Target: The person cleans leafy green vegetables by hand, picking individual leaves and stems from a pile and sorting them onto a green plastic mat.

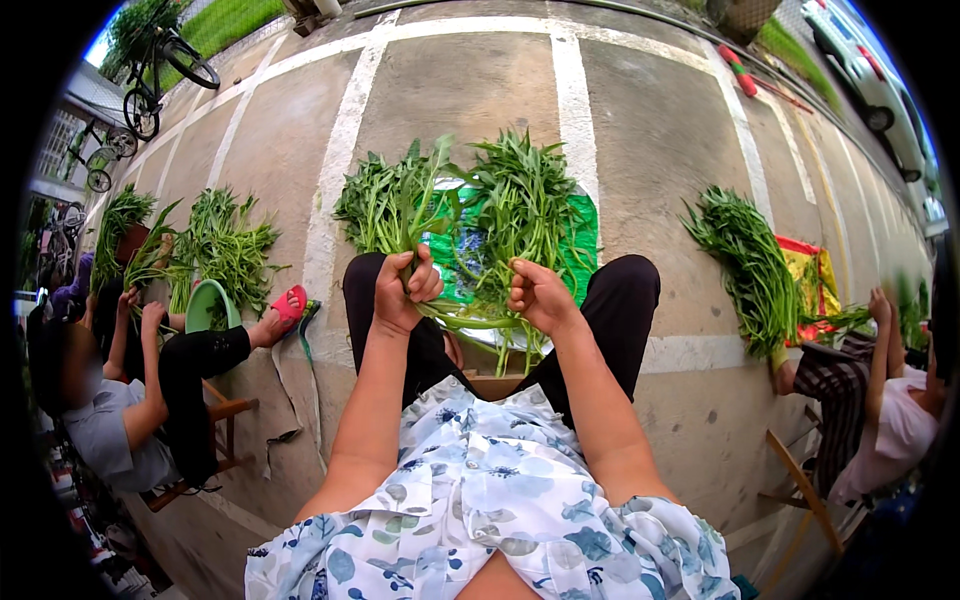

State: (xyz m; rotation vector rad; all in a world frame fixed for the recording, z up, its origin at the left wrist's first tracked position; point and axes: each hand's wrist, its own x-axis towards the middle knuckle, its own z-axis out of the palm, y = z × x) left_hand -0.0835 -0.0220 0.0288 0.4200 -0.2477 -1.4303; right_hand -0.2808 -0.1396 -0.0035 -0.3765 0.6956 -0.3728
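My left hand (407, 290) is closed around several stems of water spinach (428, 215), their leaves pointing up and away from me. Some pale stem ends curve out below that fist toward the right. Close to those ends, my right hand (540, 297) has its fingers curled and pinched together; whatever is between them is too small or hidden to make out. Beyond my hands lie a left pile of water spinach (368, 205) and a larger right pile (525, 195). Both rest on a green and silver plastic sheet (580, 245) between and beyond my knees.
On the left, a seated person (110, 420) handles greens beside a spread heap (228, 240) and a green basin (205, 305). At the right, another seated person (890, 410) works by a big heap (740, 265) and a red and yellow sack (808, 275). White lines (575, 100) cross the concrete.
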